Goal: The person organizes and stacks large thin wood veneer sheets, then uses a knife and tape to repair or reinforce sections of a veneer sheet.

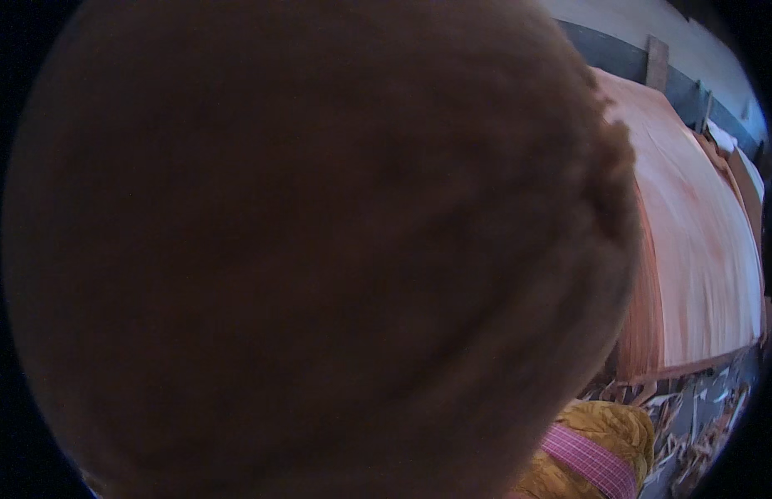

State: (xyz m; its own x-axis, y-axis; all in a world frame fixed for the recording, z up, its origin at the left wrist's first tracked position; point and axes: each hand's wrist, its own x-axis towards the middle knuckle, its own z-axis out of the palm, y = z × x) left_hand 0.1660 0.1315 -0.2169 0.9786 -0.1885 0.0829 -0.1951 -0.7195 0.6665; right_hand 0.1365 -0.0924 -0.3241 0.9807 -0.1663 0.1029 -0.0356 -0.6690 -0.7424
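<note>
A dark brown sheet-like thing [319, 249], blurred and very close, covers most of the head view. Its right edge is ragged, and faint streaks run across it; it resembles wood veneer, but I cannot make out its kind for sure. Neither my left hand nor my right hand shows; whether they hold this brown thing is hidden. To its right stands a tall stack of thin reddish and pale wood veneer sheets [694, 241].
Mustard-yellow patterned cloth [627, 424] with a pink checked band [592, 459] lies at the lower right. Wood strips and scraps [694, 424] litter the floor below the stack. Behind it, an upright board [657, 63] leans by a grey-and-white wall [627, 21].
</note>
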